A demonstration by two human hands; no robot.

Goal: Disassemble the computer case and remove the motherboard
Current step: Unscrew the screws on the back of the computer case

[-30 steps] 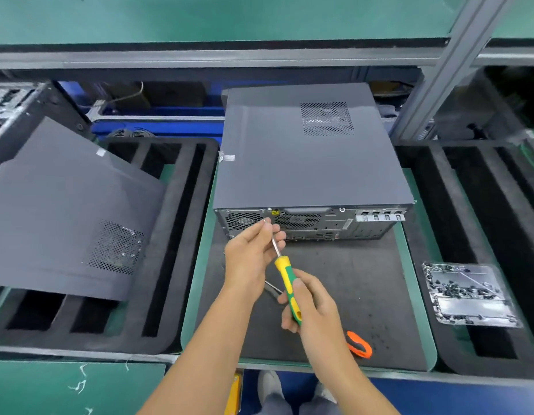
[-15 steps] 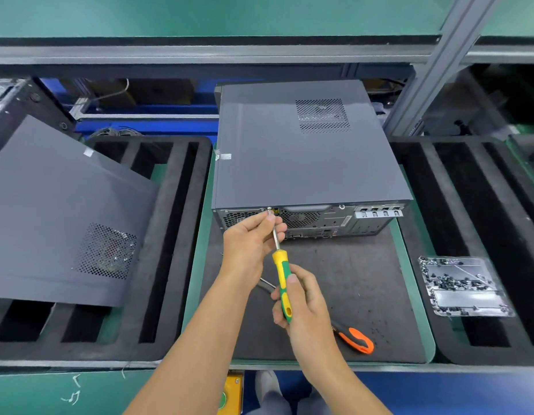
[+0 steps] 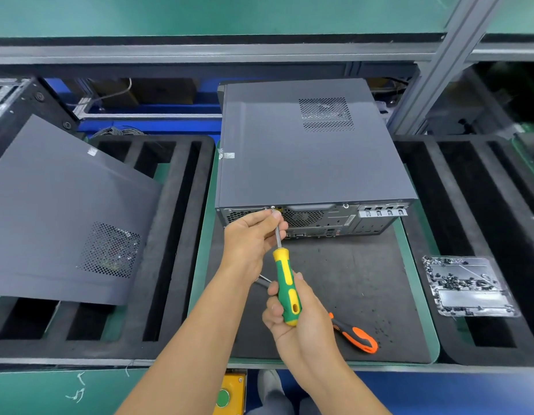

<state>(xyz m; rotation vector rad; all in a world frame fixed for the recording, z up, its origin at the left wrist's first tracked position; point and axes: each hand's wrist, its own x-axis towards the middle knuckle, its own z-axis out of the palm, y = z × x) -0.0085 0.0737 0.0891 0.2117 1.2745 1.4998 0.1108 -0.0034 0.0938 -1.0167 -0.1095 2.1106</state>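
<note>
Dark grey steel computer case [image 3: 307, 154] lies flat on the black mat [image 3: 364, 280], its rear facing the person so the green-and-yellow screwdriver [image 3: 285, 287], gripped by the right hand [image 3: 295, 316], reaches a rear screw [image 3: 272, 207] while left fingers [image 3: 267, 215] pinch and steady its shaft.

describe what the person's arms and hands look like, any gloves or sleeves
Both forearms are bare up to the bottom edge of the picture: no sleeves show. The left hand and the right hand wear no gloves. No watch, ring, wristband or marking shows on either one.
</note>
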